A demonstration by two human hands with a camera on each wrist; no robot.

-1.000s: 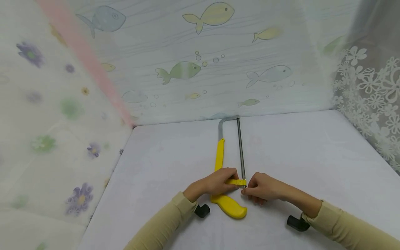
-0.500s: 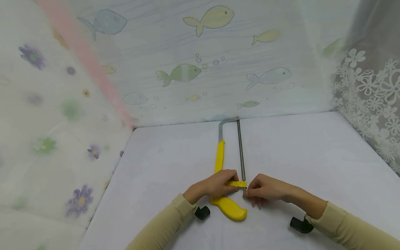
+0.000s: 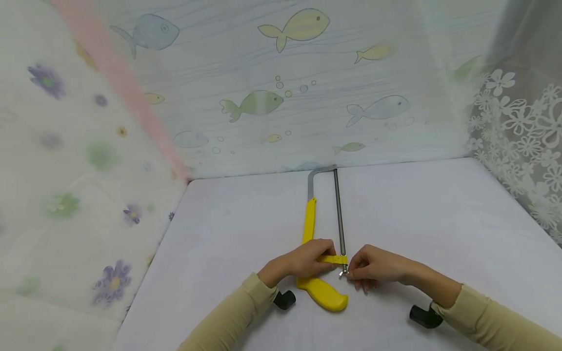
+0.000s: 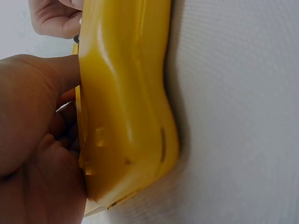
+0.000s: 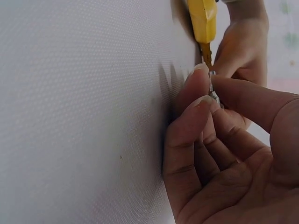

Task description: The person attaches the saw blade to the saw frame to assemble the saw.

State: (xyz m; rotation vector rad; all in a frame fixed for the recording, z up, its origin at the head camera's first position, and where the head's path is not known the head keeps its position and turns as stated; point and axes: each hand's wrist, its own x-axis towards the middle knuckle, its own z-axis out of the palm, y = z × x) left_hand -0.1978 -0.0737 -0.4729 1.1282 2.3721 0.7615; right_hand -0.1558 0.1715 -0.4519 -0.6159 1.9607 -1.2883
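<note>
Thumb and fingertips of the right hand (image 3: 379,265) pinch the wing nut (image 3: 344,274). Just left of it, the left hand (image 3: 307,258) grips the hacksaw (image 3: 309,217) near its yellow crosspiece (image 3: 334,259). Ahead of both hands, the dark metal strip (image 3: 338,209) spans crosspiece to far arm, apparently fitted. Nut adjustment appears under way; tightness cannot be judged, so final securing seems outstanding.

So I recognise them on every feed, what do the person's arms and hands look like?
The sleeves are beige with plain cuffs. A black, elbow-shaped fitting shows beside each cuff. The left hand and right hand are bare, no gloves or rings in view.
</note>
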